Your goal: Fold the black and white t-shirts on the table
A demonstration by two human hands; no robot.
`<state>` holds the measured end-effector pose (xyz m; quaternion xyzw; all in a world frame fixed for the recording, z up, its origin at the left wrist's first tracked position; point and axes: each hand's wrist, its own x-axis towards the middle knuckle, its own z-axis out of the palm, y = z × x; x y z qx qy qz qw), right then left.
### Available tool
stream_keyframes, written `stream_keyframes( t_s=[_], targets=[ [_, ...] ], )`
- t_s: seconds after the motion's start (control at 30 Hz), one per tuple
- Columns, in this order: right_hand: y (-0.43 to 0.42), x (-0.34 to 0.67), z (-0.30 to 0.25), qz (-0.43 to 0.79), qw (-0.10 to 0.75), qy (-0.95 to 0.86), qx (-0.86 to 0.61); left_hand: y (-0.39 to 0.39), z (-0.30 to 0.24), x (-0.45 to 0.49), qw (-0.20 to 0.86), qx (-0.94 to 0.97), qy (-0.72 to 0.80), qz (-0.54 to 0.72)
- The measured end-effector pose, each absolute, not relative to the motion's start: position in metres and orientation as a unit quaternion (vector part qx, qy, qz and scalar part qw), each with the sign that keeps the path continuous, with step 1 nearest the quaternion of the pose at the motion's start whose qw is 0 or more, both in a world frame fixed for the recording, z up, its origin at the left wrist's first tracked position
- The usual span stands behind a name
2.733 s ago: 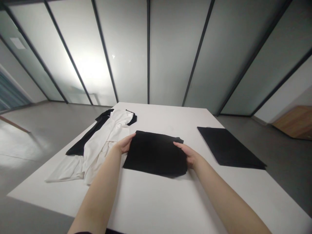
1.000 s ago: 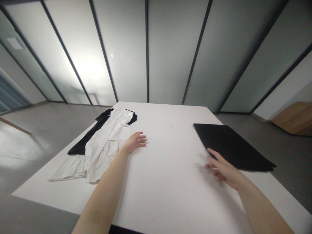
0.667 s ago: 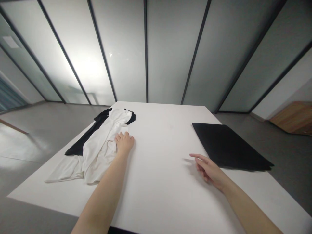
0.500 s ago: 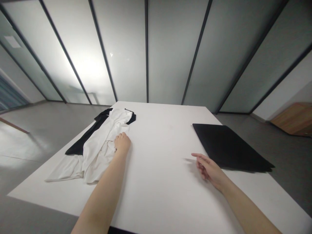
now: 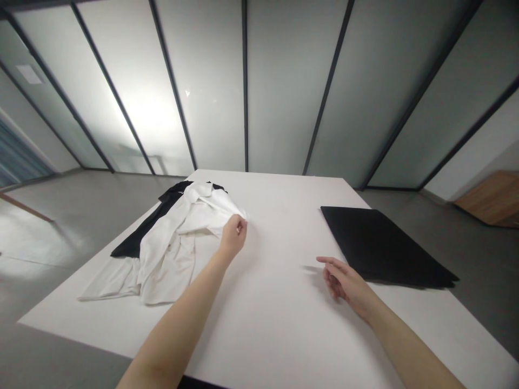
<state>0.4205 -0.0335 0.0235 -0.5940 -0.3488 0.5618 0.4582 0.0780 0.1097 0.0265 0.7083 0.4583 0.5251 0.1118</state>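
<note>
A crumpled white garment point(image 5: 162, 235), perhaps a shirt, lies on the left half of the white table point(image 5: 259, 324). My left hand point(image 5: 234, 233) is closed on one edge of it, and the cloth stretches from the pile to my fingers. Under and behind the white cloth lies a black garment point(image 5: 140, 235), partly covered. My right hand point(image 5: 343, 282) hovers over the table at the right, index finger stretched out and the other fingers loosely curled, with nothing in it. Just beyond it is a flat black sheet or board point(image 5: 385, 246), apparently more than one layer.
Frosted glass panels point(image 5: 284, 86) in dark frames stand behind the table's far edge. A wooden piece point(image 5: 492, 197) is on the floor at the far right. At the left, a brown bar point(image 5: 26, 207) shows above the grey floor.
My left hand has moved right and slightly away from me, drawing the white garment's edge across the table and spreading the cloth. My right hand has barely moved.
</note>
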Motion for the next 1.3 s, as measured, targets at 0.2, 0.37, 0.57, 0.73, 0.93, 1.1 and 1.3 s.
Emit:
stream_keyframes(
  t_s=[0.2,0.37,0.57,0.73,0.93,1.1,1.3],
  targets=[
    [-0.034,0.423,0.02,0.577,0.448,-0.357,-0.582,0.051,0.021,0.164,0.306,0.742,0.359,0.476],
    [-0.039,0.424,0.021,0.623,0.417,-0.376,-0.544,0.017,0.027,0.186,0.411,0.751,0.306,0.416],
    [-0.046,0.416,0.024,0.694,0.409,-0.366,-0.466,0.008,0.026,0.192,0.444,0.756,0.271,0.397],
    [-0.047,0.415,0.02,0.72,0.415,-0.376,-0.41,0.009,0.023,0.195,0.464,0.743,0.288,0.388],
    [-0.046,0.413,0.015,0.717,0.43,-0.373,-0.403,0.01,0.019,0.196,0.449,0.755,0.314,0.36],
    [-0.042,0.412,0.013,0.698,0.447,-0.367,-0.423,0.011,0.017,0.195,0.461,0.754,0.32,0.342],
    [-0.036,0.414,0.012,0.658,0.494,-0.358,-0.442,0.009,0.024,0.192,0.466,0.762,0.284,0.348]
  ],
)
